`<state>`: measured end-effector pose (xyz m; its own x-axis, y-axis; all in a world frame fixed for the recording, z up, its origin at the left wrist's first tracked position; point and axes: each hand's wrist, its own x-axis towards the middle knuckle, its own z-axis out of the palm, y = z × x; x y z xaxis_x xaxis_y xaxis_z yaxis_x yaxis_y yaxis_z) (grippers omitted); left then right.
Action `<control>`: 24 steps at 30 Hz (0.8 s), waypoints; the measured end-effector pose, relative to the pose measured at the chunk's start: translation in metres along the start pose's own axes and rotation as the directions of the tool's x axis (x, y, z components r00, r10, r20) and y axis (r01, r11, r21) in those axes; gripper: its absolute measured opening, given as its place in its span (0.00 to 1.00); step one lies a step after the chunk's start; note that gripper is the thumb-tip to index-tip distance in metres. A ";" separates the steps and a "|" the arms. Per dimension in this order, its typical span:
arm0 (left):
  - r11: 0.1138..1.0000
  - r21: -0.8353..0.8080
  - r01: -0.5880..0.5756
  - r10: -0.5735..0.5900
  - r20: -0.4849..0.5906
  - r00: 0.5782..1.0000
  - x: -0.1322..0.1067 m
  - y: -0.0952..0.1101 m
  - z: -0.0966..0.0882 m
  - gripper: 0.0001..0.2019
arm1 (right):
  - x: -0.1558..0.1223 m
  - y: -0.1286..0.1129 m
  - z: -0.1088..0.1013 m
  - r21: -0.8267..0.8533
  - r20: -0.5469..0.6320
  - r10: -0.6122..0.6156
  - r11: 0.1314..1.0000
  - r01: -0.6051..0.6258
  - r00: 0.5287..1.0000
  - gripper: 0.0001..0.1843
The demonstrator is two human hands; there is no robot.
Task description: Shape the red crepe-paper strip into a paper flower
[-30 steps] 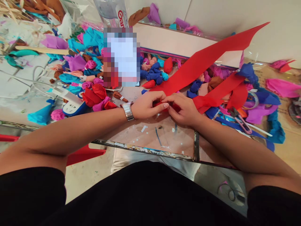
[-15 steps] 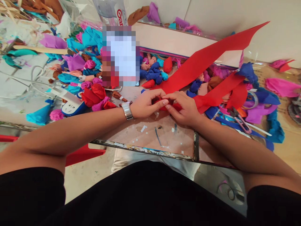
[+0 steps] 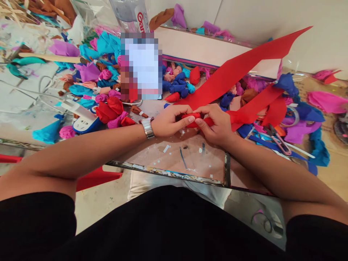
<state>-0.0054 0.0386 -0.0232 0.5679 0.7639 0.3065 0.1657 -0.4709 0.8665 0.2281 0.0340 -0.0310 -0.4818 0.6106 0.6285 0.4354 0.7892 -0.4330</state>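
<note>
My left hand (image 3: 174, 120), with a metal watch (image 3: 148, 128) on its wrist, pinches a red rolled piece of crepe paper (image 3: 191, 117) between thumb and fingers. From the other side, my right hand (image 3: 216, 125) grips the same red paper, its thumb close to the left thumb. Behind the hands a long red paper strip (image 3: 228, 76) slants up to the right. Another red strip (image 3: 257, 105) lies to the right of my right hand. Whether these strips join the rolled piece is hidden by the fingers.
Paper flowers and buds (image 3: 178, 83) in several colours cover the back of the table. Left stand a power strip (image 3: 87, 125), a blurred phone (image 3: 144, 69) and a water bottle (image 3: 130, 16). Pink-handled scissors (image 3: 281, 143) and a tape roll (image 3: 293, 116) lie right.
Both hands stay together at nearly the same place. The fingers have shifted slightly apart, and more of the red rolled paper shows between them.
</note>
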 end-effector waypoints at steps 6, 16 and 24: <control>1.000 0.006 -0.023 0.023 -0.015 1.000 0.000 -0.003 0.001 0.28 | 0.000 -0.001 -0.001 -0.015 0.020 0.026 1.000 -0.026 0.999 0.16; 1.000 0.007 -0.008 0.008 0.005 1.000 0.001 -0.001 -0.001 0.27 | 0.001 -0.003 -0.002 -0.005 0.044 -0.013 1.000 0.013 0.999 0.13; 1.000 0.030 0.002 -0.002 0.008 1.000 0.001 -0.004 -0.001 0.28 | 0.000 -0.001 -0.002 -0.003 0.068 -0.034 0.999 0.034 0.997 0.13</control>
<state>-0.0062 0.0412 -0.0264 0.5739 0.7614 0.3015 0.1913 -0.4825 0.8547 0.2289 0.0335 -0.0297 -0.5467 0.5864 0.5977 0.4208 0.8095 -0.4093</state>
